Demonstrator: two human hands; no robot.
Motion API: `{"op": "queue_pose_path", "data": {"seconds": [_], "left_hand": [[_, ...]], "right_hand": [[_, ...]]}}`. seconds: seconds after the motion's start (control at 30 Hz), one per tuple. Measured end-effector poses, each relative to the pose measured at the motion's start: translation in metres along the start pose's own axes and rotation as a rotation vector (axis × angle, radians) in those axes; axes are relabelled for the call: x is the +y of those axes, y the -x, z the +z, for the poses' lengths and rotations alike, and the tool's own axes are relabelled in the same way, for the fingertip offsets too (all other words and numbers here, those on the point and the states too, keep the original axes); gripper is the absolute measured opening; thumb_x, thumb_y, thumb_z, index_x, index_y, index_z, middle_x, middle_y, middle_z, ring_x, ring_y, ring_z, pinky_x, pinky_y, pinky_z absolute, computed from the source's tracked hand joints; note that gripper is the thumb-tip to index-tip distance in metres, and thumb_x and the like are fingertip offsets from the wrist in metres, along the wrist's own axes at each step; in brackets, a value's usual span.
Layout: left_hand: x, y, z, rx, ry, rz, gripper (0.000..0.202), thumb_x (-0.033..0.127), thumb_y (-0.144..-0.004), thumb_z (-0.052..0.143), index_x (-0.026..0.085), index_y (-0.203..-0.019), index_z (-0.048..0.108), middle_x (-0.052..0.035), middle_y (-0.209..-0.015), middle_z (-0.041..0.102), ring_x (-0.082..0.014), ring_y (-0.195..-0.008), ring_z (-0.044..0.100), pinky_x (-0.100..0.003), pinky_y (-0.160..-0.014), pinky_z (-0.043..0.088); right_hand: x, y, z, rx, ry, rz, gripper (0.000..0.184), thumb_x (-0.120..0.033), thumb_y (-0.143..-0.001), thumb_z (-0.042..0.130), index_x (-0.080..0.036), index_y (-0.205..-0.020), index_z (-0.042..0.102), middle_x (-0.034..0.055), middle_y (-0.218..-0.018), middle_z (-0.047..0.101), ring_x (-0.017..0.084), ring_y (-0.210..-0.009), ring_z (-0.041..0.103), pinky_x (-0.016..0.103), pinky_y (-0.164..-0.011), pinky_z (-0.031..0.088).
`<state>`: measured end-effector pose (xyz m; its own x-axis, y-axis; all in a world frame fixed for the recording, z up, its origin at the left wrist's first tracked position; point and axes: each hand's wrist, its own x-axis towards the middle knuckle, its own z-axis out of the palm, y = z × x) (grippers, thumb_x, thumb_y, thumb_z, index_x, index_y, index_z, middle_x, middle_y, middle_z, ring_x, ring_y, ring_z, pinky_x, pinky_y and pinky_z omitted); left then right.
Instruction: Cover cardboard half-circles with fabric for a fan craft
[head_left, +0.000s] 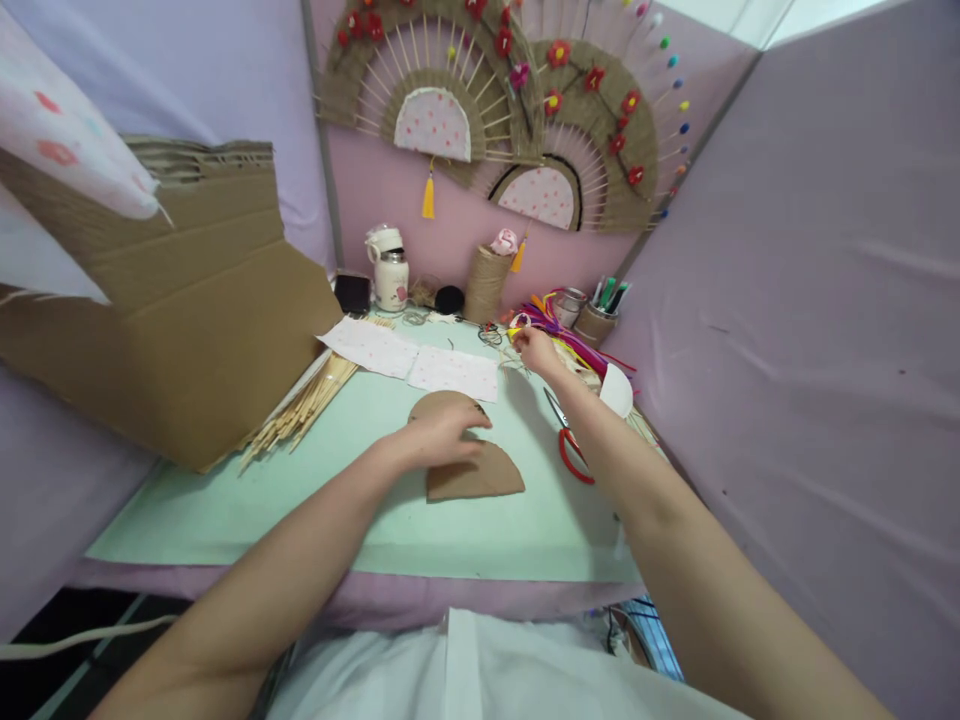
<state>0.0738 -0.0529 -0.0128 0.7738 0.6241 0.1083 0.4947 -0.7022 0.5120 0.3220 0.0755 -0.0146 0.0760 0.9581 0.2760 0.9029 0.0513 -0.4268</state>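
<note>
Where cardboard pieces [480, 478] lie, the left hand [448, 436] is half spread over them.

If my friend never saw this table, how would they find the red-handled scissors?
Start at the pale green tabletop and find the flat brown cardboard piece nearest its front edge. Just right of that, beside the bare right forearm, lie metal scissors with red handles. Their narrow blades and red grip set them apart from the plain brown cardboard.
</note>
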Motion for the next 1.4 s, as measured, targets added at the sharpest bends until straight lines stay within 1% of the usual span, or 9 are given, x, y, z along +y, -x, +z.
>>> {"op": "queue_pose_path", "data": {"seconds": [0.1,0.17,0.27,0.4,0.53,0.83,1.03,1.23,1.4], "left_hand": [[0.009,0.002,0.009,-0.206,-0.023,0.108,0.052,0.047,-0.076,0.067,0.02,-0.12,0.062,-0.0109,-0.126,0.058,-0.0293,-0.118,0.051,-0.038,-0.1,0.039],[0.013,0.003,0.012,-0.256,-0.039,0.119,0.058,0.049,-0.074,0.069,0.023,-0.125,0.058,-0.0112,-0.131,0.053,-0.0314,-0.123,0.046,-0.043,-0.103,0.036],[0.015,0.004,0.013,-0.275,-0.033,0.117,0.06,0.048,-0.072,0.07,0.025,-0.126,0.057,-0.0108,-0.132,0.051,-0.0328,-0.125,0.042,-0.046,-0.103,0.035],[0.015,0.007,0.011,-0.27,-0.035,0.099,0.06,0.051,-0.073,0.069,0.024,-0.125,0.057,-0.0109,-0.129,0.053,-0.0325,-0.123,0.044,-0.045,-0.101,0.036],[0.015,0.008,0.01,-0.267,-0.05,0.104,0.06,0.052,-0.076,0.066,0.024,-0.129,0.055,-0.0107,-0.131,0.053,-0.0309,-0.123,0.046,-0.043,-0.1,0.037],[0.012,0.007,0.014,-0.256,-0.049,0.107,0.062,0.054,-0.078,0.063,0.022,-0.13,0.054,-0.012,-0.13,0.054,-0.0323,-0.122,0.047,-0.047,-0.1,0.038],[0.012,0.007,0.013,-0.255,-0.036,0.105,0.061,0.051,-0.076,0.067,0.023,-0.129,0.055,-0.0108,-0.133,0.053,-0.0322,-0.125,0.044,-0.047,-0.103,0.036],[0.016,0.009,0.008,-0.265,-0.03,0.094,0.061,0.047,-0.074,0.07,0.023,-0.129,0.055,-0.0107,-0.135,0.052,-0.0323,-0.126,0.043,-0.046,-0.103,0.035],[0.017,0.009,0.009,-0.272,-0.052,0.086,0.061,0.047,-0.075,0.069,0.021,-0.129,0.055,-0.012,-0.131,0.054,-0.0327,-0.123,0.045,-0.045,-0.101,0.035]], "right_hand": [[-0.004,-0.023,0.008,-0.02,0.096,0.002,0.029,-0.01,-0.082,0.048,-0.013,-0.103,0.068,0.0106,-0.103,0.072,0.02,-0.094,0.063,0.027,-0.084,0.044],[-0.01,-0.037,0.015,-0.054,0.155,-0.008,0.027,-0.011,-0.083,0.05,-0.014,-0.104,0.068,0.0108,-0.106,0.071,0.021,-0.099,0.063,0.027,-0.086,0.043],[-0.021,-0.053,0.029,-0.112,0.237,-0.018,0.025,-0.022,-0.085,0.057,-0.015,-0.107,0.066,0.0119,-0.111,0.07,0.022,-0.105,0.062,0.026,-0.088,0.043],[-0.034,-0.065,0.052,-0.167,0.341,0.033,0.041,-0.039,-0.086,0.064,-0.011,-0.115,0.061,0.0175,-0.115,0.065,0.026,-0.108,0.061,0.033,-0.09,0.046],[-0.039,-0.068,0.065,-0.217,0.424,0.071,0.037,-0.037,-0.092,0.059,-0.014,-0.121,0.057,0.011,-0.121,0.06,0.022,-0.103,0.061,0.042,-0.088,0.052],[-0.036,-0.076,0.053,-0.349,0.553,0.043,0.036,-0.035,-0.092,0.058,-0.015,-0.122,0.056,0.0102,-0.122,0.058,0.022,-0.103,0.061,0.042,-0.087,0.053],[-0.044,-0.084,0.052,-0.378,0.589,0.037,0.035,-0.034,-0.092,0.059,-0.015,-0.122,0.057,0.0106,-0.122,0.059,0.022,-0.103,0.061,0.042,-0.087,0.053],[-0.057,-0.077,0.057,-0.306,0.589,0.049,0.037,-0.034,-0.092,0.06,-0.013,-0.122,0.056,0.0115,-0.122,0.058,0.022,-0.104,0.061,0.042,-0.087,0.053],[-0.05,-0.069,0.055,-0.22,0.55,0.104,0.038,-0.031,-0.092,0.058,-0.014,-0.127,0.053,0.0128,-0.121,0.059,0.024,-0.106,0.06,0.044,-0.089,0.051]]}}
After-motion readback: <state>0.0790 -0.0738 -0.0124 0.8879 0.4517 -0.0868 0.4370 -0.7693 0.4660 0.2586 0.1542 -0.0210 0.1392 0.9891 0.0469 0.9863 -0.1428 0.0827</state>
